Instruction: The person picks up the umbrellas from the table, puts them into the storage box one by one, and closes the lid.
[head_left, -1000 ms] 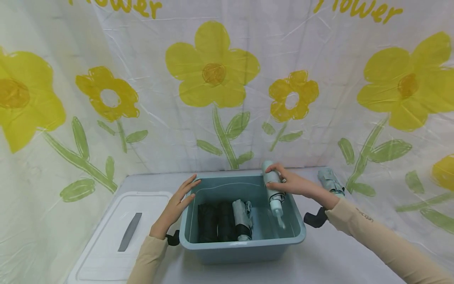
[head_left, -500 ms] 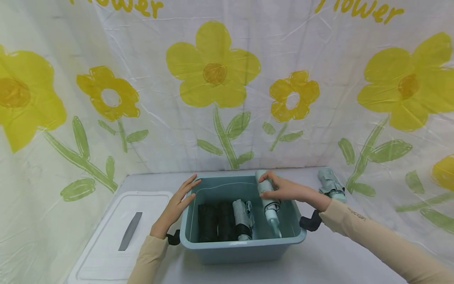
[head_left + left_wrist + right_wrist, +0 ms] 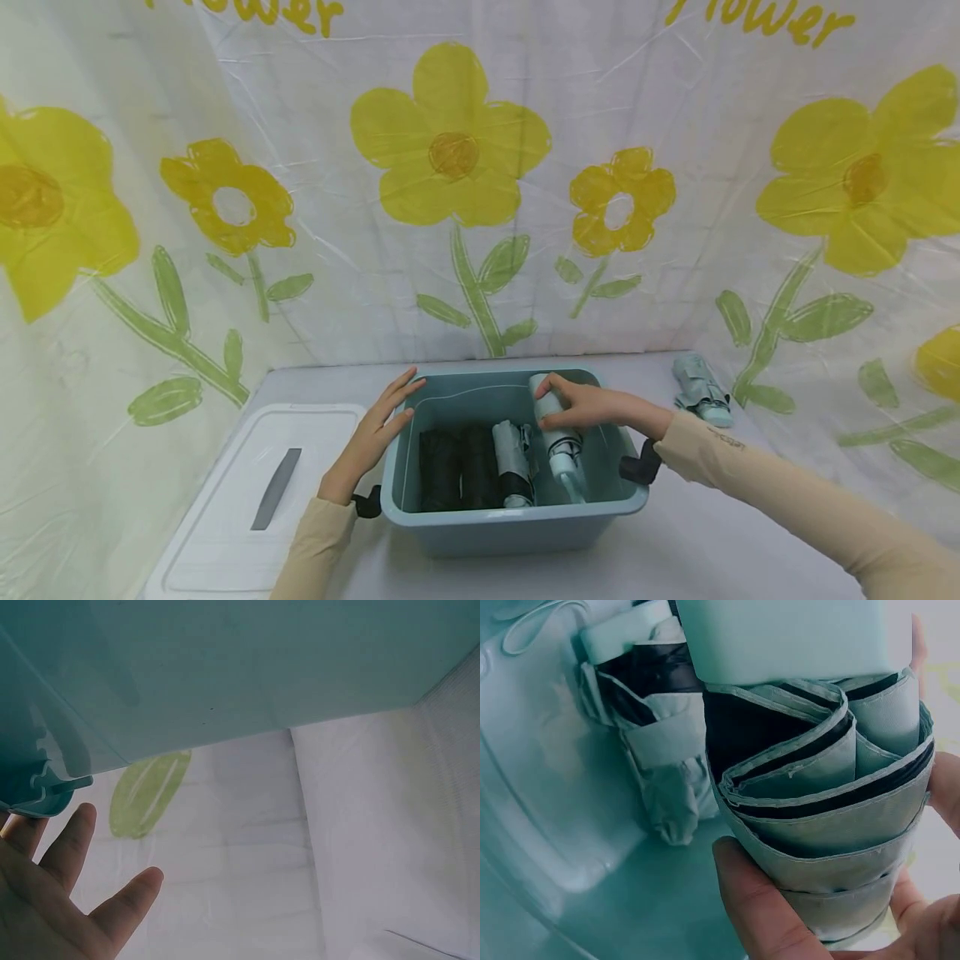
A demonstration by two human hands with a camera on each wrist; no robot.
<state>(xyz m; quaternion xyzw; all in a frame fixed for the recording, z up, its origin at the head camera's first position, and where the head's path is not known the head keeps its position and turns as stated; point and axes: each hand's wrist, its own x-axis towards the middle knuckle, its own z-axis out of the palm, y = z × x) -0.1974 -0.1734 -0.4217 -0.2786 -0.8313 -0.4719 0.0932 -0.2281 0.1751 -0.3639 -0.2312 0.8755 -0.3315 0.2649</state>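
Note:
My right hand point(image 3: 596, 406) grips a folded pale mint umbrella point(image 3: 562, 446), thumb on one side and fingers on the other. That umbrella tilts inside the blue-green bin point(image 3: 517, 518), handle end toward me. In the right wrist view its layered folds point(image 3: 825, 825) fill the space between thumb and fingers. My left hand point(image 3: 372, 435) lies with straight, spread fingers at the bin's left rim. Inside the bin, to the left, are two black folded bundles point(image 3: 439, 471) and a grey folded umbrella point(image 3: 513, 454) with a black band.
Another pale mint folded umbrella point(image 3: 701, 390) lies on the table to the right of the bin. A white lid point(image 3: 217, 517) with a grey handle point(image 3: 276, 490) lies at the left. A flower-printed curtain point(image 3: 330, 308) hangs behind the table.
My right hand has moved left and lower with the mint umbrella, from above the bin's right rear rim to inside it. The left hand has kept its place.

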